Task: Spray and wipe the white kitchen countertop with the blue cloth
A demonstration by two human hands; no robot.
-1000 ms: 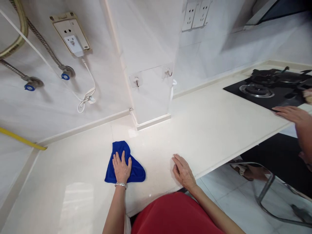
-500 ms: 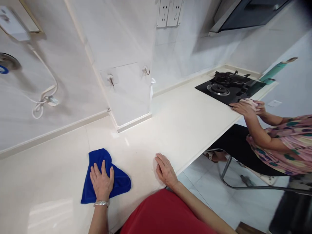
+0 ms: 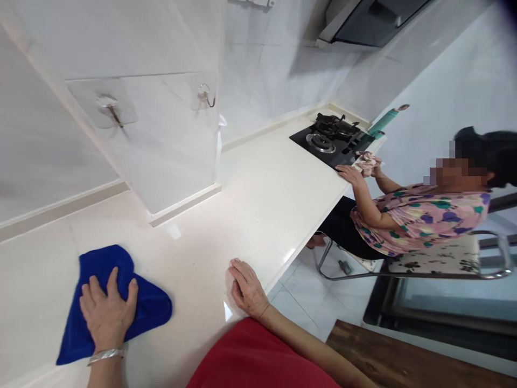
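Note:
A blue cloth (image 3: 145, 307) lies flat on the cream countertop (image 3: 258, 199) at the lower left. My left hand (image 3: 107, 310) presses down on it with fingers spread; a silver bracelet is on that wrist. My right hand (image 3: 247, 288) rests flat on the counter near its front edge, fingers stretched out and holding nothing.
A white column with two wall hooks (image 3: 207, 96) stands on the counter behind the cloth. A black gas hob (image 3: 329, 141) sits at the far end, where another person (image 3: 420, 213) sits on a chair (image 3: 448, 258) holding a pale cloth (image 3: 367, 161). A range hood (image 3: 375, 19) hangs above.
The view has swung to the right, so the cloth and both hands sit further left in frame and the seated person is fully visible. My hands stay on the cloth and the counter.

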